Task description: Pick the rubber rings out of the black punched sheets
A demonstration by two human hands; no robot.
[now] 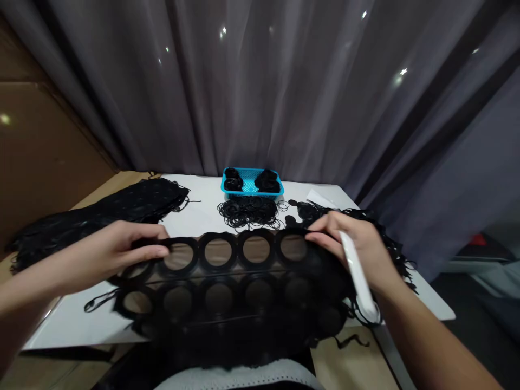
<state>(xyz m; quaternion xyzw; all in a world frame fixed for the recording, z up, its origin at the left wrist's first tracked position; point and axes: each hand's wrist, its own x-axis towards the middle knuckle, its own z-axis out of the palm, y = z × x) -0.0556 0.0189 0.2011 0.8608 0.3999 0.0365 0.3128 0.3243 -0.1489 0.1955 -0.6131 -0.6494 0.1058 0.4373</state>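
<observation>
A black sheet with rows of ring shapes [219, 295] is stretched between both hands over the table's front edge. My left hand [140, 244] pinches its upper left edge between thumb and fingers. At the upper right edge, my right hand [345, 235] pinches the sheet too. A white handled tool [359, 279] also lies in my right hand, pointing down toward me; its lower end is beside black strands. Thin brownish see-through material shows inside the rings. The lower part of the sheet hangs dark near my lap.
A blue basket [252, 192] with black bundles stands at the back of the white table [195, 189]. Loose black rings [249, 212] lie before it. Black sheets [109, 208] are piled left, black scraps [382, 233] right. Behind hangs a grey curtain [252, 86].
</observation>
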